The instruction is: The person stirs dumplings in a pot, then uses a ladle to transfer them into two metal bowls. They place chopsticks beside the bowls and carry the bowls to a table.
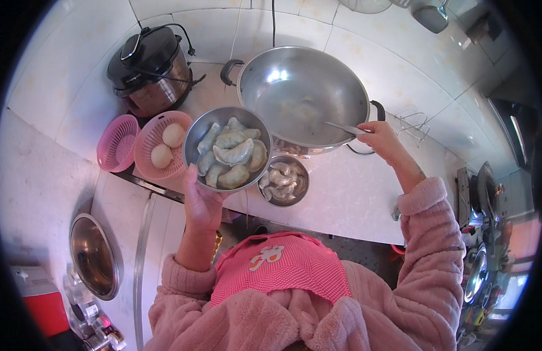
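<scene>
My left hand (203, 204) holds up a steel bowl (193, 139) by its near left rim and underside. Several cooked-looking dumplings (233, 151) are heaped in it. My right hand (378, 137) grips the handle of a metal utensil (341, 126), probably a spoon or ladle, whose far end reaches into a large two-handled steel pan (336, 83). Cloudy liquid seems to lie in the bottom of the pan, and steam or glare blurs it. Below the pan's front edge, a smaller steel bowl (307, 186) with more dumplings (282, 180) stands on the counter (345, 188).
Left of the raised bowl sit two pink plastic baskets, one (141, 164) with two round white items (162, 155), the other (117, 145) beside it. An electric pressure cooker (152, 74) stands behind them. A glass lid (93, 259) is at lower left; a wire rack (415, 125) is right of the pan.
</scene>
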`<state>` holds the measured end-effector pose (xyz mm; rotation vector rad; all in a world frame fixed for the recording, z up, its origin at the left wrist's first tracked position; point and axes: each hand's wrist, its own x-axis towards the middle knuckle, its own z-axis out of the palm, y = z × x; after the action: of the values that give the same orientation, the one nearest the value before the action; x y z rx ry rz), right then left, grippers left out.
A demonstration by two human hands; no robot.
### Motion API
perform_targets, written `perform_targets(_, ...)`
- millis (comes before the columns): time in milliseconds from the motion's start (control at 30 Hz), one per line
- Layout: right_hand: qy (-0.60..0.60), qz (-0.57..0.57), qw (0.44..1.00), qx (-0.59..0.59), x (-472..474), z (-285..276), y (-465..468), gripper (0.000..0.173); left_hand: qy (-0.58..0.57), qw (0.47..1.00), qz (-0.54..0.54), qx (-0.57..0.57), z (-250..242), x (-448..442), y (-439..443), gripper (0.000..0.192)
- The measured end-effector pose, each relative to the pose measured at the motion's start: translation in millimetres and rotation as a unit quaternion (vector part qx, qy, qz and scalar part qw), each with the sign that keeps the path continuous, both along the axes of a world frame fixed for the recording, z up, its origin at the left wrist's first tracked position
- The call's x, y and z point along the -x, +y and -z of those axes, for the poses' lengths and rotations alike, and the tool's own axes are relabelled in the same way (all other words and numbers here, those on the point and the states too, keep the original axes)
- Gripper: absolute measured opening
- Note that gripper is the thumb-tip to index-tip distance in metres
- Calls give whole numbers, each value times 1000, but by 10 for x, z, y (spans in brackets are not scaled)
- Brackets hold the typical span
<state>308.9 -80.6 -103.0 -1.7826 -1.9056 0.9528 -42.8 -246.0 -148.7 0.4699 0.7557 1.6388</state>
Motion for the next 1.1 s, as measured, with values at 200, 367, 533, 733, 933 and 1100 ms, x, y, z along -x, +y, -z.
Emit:
perform_targets(200,216,40,959,180,151,17,12,34,4,1000,-5,-5,-11,56,-32,61)
perform_targets(367,190,-3,972,136,208,-159,-138,35,-4,1000,-11,-19,6,71,-45,61)
perform_targets(533,140,-27,988,51,236,-352,-272,36,0,1000,-5,-21,16,74,-41,60)
perform_targets(733,104,-31,994,14,146,-439,-326,36,-4,1000,-2,-20,-9,39,-19,61)
perform_targets(933,129,-6,991,41,51,-591,-392,34,-8,1000,11,-17,3,-4,0,60)
perform_targets(1100,163,17,983,80,-23,-669,-405,32,4,1000,17,-7,26,-45,8,61)
